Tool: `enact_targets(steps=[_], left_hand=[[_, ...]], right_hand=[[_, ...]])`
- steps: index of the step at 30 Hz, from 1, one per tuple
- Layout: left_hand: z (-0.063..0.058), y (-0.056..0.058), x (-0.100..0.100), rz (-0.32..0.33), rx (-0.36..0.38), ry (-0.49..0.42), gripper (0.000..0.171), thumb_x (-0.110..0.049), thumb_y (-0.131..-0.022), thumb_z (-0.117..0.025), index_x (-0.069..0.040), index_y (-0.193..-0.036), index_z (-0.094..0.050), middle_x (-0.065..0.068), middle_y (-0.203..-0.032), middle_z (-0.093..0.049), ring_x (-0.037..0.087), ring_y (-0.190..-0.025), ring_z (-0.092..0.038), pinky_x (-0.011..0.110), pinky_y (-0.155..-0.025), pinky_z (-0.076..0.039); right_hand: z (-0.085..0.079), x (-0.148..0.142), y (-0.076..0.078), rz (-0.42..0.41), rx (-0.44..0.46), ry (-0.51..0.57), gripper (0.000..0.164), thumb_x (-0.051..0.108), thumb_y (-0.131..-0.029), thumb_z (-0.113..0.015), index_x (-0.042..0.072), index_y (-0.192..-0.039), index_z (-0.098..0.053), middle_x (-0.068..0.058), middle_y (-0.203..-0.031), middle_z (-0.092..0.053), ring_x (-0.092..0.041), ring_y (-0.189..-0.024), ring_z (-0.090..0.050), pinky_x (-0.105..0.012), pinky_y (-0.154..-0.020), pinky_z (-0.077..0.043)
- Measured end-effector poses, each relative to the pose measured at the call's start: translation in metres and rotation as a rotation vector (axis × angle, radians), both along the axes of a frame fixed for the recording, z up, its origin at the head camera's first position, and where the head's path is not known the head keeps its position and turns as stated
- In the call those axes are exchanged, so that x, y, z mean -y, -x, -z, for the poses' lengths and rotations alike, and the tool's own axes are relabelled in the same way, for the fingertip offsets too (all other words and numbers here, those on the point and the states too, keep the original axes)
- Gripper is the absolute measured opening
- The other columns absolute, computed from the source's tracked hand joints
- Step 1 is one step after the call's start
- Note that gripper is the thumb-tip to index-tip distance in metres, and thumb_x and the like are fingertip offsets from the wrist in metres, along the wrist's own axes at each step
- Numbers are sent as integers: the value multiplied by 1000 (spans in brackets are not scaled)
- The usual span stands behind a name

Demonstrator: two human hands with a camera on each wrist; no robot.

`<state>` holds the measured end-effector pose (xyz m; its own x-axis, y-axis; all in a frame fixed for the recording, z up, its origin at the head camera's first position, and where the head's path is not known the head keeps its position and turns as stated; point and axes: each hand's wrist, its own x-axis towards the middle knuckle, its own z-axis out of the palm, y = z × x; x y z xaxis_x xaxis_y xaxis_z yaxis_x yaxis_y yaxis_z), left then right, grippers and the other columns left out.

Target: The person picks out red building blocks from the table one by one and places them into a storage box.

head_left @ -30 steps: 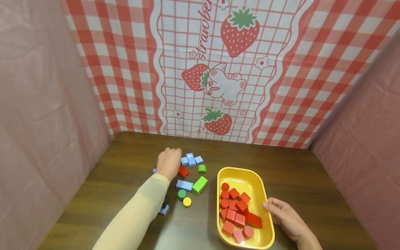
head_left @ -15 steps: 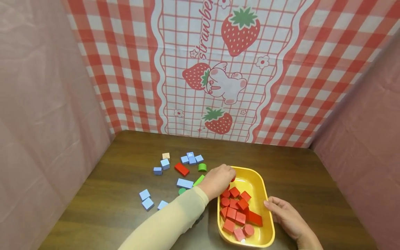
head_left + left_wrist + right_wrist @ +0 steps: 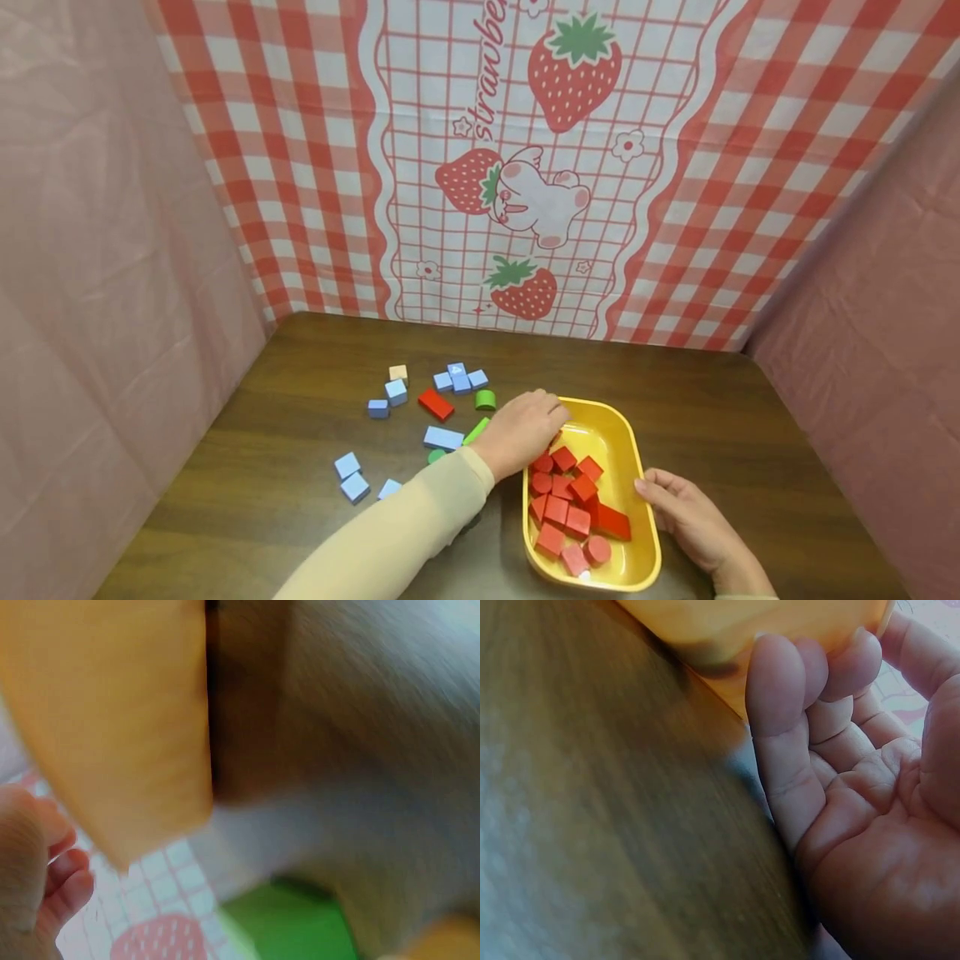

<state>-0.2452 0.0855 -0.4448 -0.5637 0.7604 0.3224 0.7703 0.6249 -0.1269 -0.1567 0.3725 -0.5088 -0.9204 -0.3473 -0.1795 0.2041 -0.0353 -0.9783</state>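
Over the far left rim of the yellow tray (image 3: pixel 617 450) is my left hand (image 3: pixel 525 425), fingers loosely curled. A red edge shows just below its fingertips, and the left wrist view shows no block between thumb and fingers (image 3: pixel 69 881). My right hand (image 3: pixel 686 517) pinches the tray's right rim, thumb inside and fingers (image 3: pixel 776 690) against the outer wall. Several red blocks (image 3: pixel 577 522), cubes, cylinders and a long piece among them, lie in the tray. One red rectangular block (image 3: pixel 437 404) lies on the table, left of the left hand.
Light blue blocks lie in small groups, including a back cluster (image 3: pixel 460 379) and a front-left pair (image 3: pixel 350 477). Nearby are a plain wooden block (image 3: pixel 398 373), a green half-round block (image 3: pixel 486 401) and a green rectangular block (image 3: pixel 477 431). A strawberry-print cloth (image 3: pixel 517 208) hangs behind the table.
My left hand has moved right from the loose blocks to the tray. Half a second ago a red block showed at its fingertips; now they are apart from it. The right hand stays on the rim.
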Motion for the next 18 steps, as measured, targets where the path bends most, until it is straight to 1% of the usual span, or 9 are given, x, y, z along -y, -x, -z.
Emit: enact_targets(steps=[2, 4, 5, 7, 9, 12, 14, 16, 18], left_hand=[[-5, 6, 16, -69, 44, -87, 14, -12, -95, -63, -14, -109, -65, -1, -103, -62, 14, -94, -52, 28, -85, -50], [-9, 14, 37, -186, 100, -148, 13, -13, -96, -62, -11, -109, -64, 2, -101, -62, 17, -93, -54, 31, -82, -52], [-10, 18, 48, -261, 134, -168, 14, -15, -96, -63, -10, -108, -65, 3, -101, -62, 18, -93, -55, 32, -81, -53], [-9, 26, 71, -407, 213, -170, 16, -19, -95, -67, -8, -106, -66, 7, -98, -63, 22, -90, -57, 36, -78, -55], [-5, 32, 91, -504, 301, -136, 21, -23, -90, -73, -6, -101, -68, 9, -94, -66, 24, -86, -61, 39, -75, -56], [2, 35, 110, -561, 453, -109, 24, -25, -84, -80, -4, -92, -70, 9, -86, -68, 22, -77, -63, 41, -70, -57], [8, 36, 115, -570, 513, -121, 25, -25, -82, -81, -4, -89, -70, 7, -81, -67, 19, -71, -62, 39, -67, -56], [13, 38, 117, -566, 514, -142, 23, -23, -82, -81, -4, -87, -70, 7, -79, -66, 18, -70, -60, 38, -66, -56], [15, 38, 117, -556, 457, -175, 21, -20, -82, -80, -3, -90, -69, 8, -80, -64, 19, -72, -59, 38, -68, -55]], right_hand=[[0, 0, 1, -4, -1, 0, 17, 11, -105, -46, 7, -93, -58, -2, -84, -66, -18, -80, -63, -29, -69, -56], [0, 1, 1, -4, -1, -1, 17, 11, -105, -46, 7, -94, -58, -2, -85, -66, -19, -80, -63, -29, -69, -56], [0, 1, 1, -4, -1, -1, 17, 11, -105, -46, 7, -94, -58, -3, -85, -66, -19, -80, -63, -29, -69, -56], [0, 1, 1, -4, 0, 0, 17, 11, -105, -46, 7, -94, -58, -3, -86, -67, -19, -80, -63, -29, -69, -56], [-1, 1, 1, -3, 1, -4, 17, 11, -104, -46, 8, -94, -59, -3, -86, -67, -19, -81, -63, -30, -70, -56], [-1, 0, 0, -3, 2, -11, 19, 12, -105, -45, 10, -93, -59, -2, -86, -67, -18, -81, -63, -30, -70, -56], [-1, 0, 0, -6, 0, -12, 20, 12, -105, -45, 10, -92, -59, -1, -86, -67, -18, -81, -63, -29, -70, -56], [-1, 1, 0, -10, -5, -9, 20, 12, -105, -44, 11, -92, -60, -1, -85, -66, -17, -81, -63, -29, -70, -56], [-1, 1, 0, -17, -10, -2, 20, 12, -105, -44, 10, -93, -60, -1, -84, -66, -17, -81, -62, -29, -70, -56]])
